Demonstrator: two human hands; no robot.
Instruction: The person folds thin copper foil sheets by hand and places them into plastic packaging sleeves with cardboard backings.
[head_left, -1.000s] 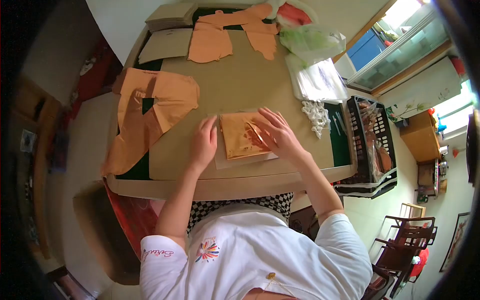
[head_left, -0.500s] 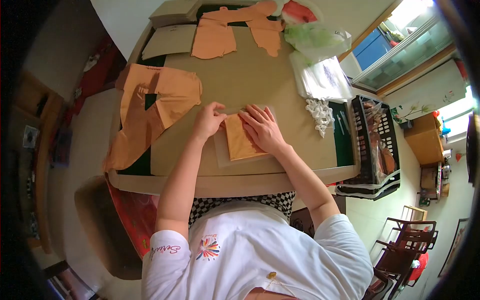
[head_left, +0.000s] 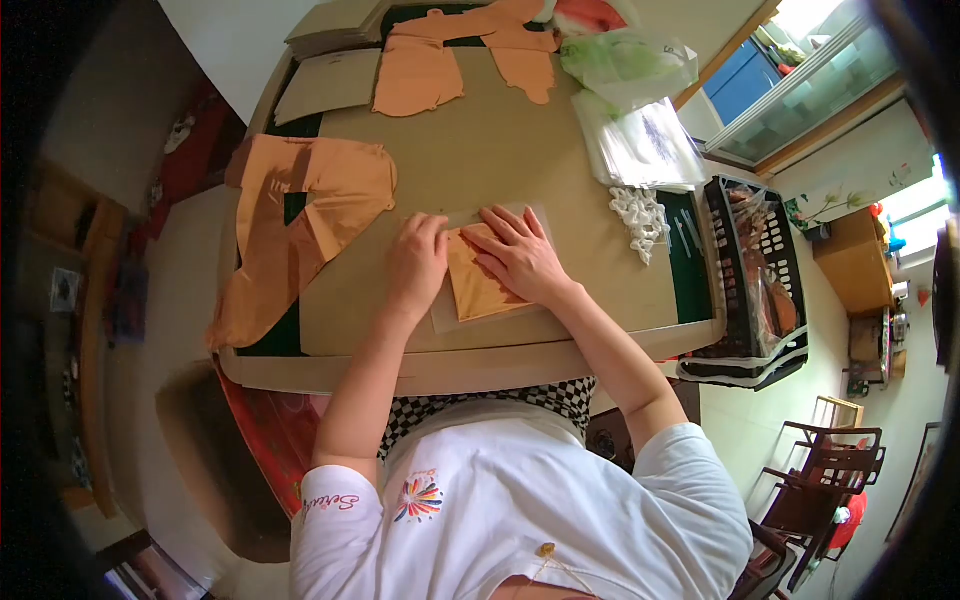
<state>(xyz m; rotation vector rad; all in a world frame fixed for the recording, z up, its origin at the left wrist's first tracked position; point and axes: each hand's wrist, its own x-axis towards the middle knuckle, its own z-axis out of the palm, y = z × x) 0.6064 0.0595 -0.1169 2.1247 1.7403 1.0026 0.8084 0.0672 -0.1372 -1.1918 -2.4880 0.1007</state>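
A folded, shiny orange-gold foil balloon (head_left: 480,294) lies as a flat packet near the table's front, over a slightly larger clear plastic bag (head_left: 449,320). My right hand (head_left: 522,258) rests flat across its upper right part, fingers spread. My left hand (head_left: 420,258) is at the packet's left edge, fingers curled together; what is between the fingertips is hidden. To the left lies an unfolded, flat foil balloon (head_left: 345,190) of the same colour, with a small hole in it. Another flat foil balloon (head_left: 420,75) is spread at the far side.
Brown cardboard (head_left: 500,140) covers the tabletop. At the right lie clear plastic bags (head_left: 640,150), a greenish bag (head_left: 630,70), a white cord bundle (head_left: 638,222) and thin straws (head_left: 690,232). A black crate (head_left: 755,270) stands beyond the table's right edge. Cardboard sheets (head_left: 335,85) are stacked far left.
My left hand has shifted slightly down the packet's left edge, its fingers more curled. My right hand stays flat on the packet, a little further left. The view has tilted slightly.
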